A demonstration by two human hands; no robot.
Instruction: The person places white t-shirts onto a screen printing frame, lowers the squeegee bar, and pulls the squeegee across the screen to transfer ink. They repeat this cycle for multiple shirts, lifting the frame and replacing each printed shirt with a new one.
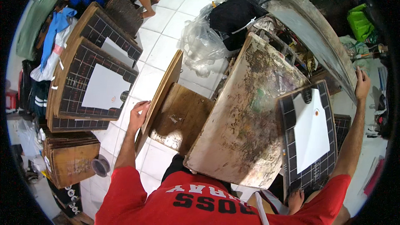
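My left hand (137, 116) is closed on the near edge of a tilted wooden board (166, 81), its face turned edge-on to me. My right hand (362, 84) grips the lower right edge of a large grey framed panel (312, 25), which slants up at the far right. Between my hands stands a table with a worn, paint-stained top (250, 112). Leaning at its right side is a black gridded board (290, 154) bearing a white sheet-like piece (311, 129) with a small orange mark.
At the left, gridded boards (73, 91) lie stacked, one with a white piece (104, 87) on top. Below are stacked brown boards (77, 162) and a grey cup (100, 166). A wooden stool (183, 112), plastic bags (202, 41) and another person's legs (144, 2) are on the tiled floor side.
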